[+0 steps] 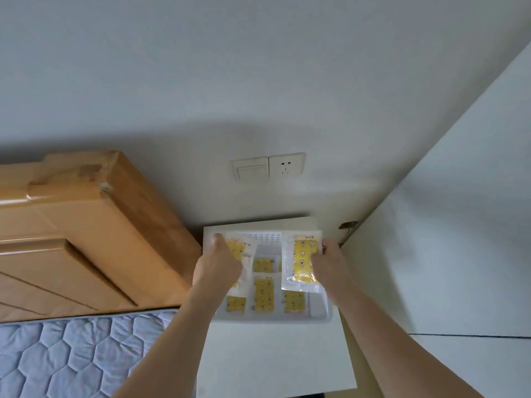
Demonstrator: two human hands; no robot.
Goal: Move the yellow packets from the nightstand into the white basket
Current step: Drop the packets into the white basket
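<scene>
A white basket (319,315) with a perforated back wall stands on the white nightstand (273,357). Several yellow packets (263,294) in clear wrappers lie flat inside it. My left hand (219,261) is over the basket's left side, shut on a yellow packet (240,254) that hangs partly hidden behind the fingers. My right hand (330,258) is over the right side, shut on a larger yellow packet (304,258) that it holds upright by its right edge, above the basket.
A wooden headboard (86,234) and a blue quilted mattress (71,351) lie to the left. A wall switch (250,169) and socket (286,167) sit above the nightstand. A white cabinet side (448,239) closes in the right.
</scene>
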